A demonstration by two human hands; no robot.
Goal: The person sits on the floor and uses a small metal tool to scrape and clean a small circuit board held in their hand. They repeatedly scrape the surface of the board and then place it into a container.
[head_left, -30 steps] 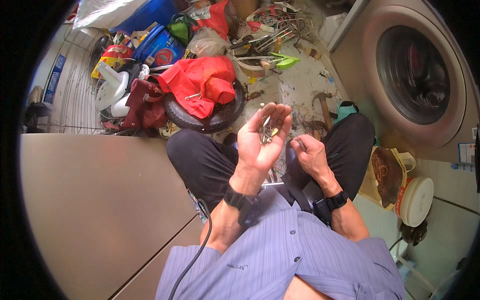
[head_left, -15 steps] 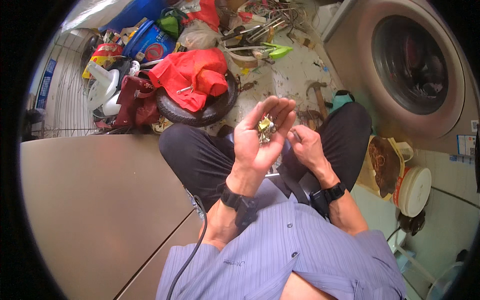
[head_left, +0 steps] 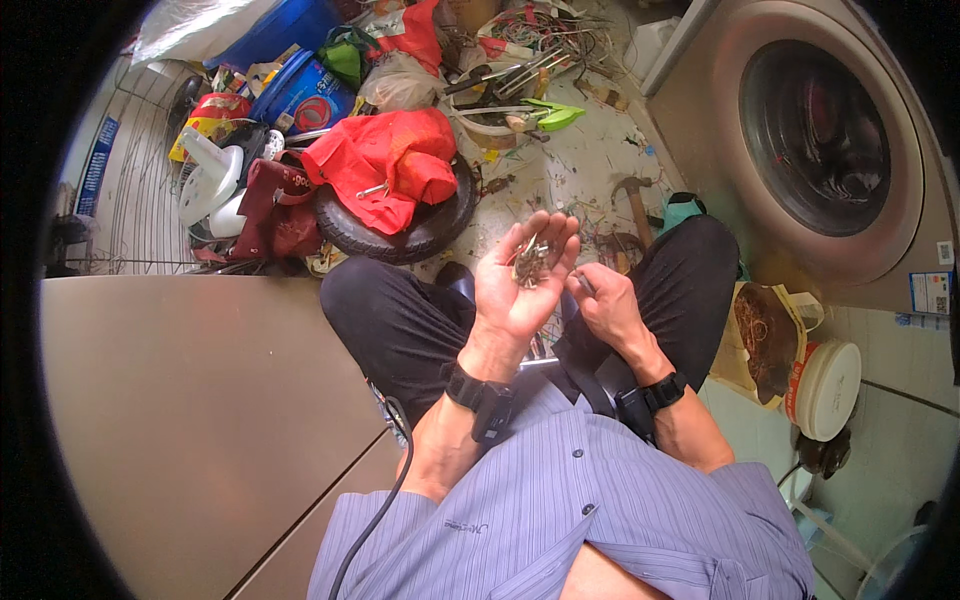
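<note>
My left hand is palm up and cupped between my knees. In its palm lies a loose heap of small metal pieces, silvery and brassy, too small to name one by one. Close beside it on the right, my right hand is closed, its back turned up. A small dark grey tip shows between its thumb and forefinger; the rest of that thing is hidden in the fist. The two hands are very near each other.
A hammer lies beyond my right knee. Ahead, a red cloth bag covers part of a black tyre. A washing machine stands at right, above a bag of copper-coloured wire and a white bucket. A brown panel fills the left.
My left hand has come slightly lower, toward me, with the metal pieces still in its palm; the heap looks shifted. My right hand has dropped slightly and stays closed.
</note>
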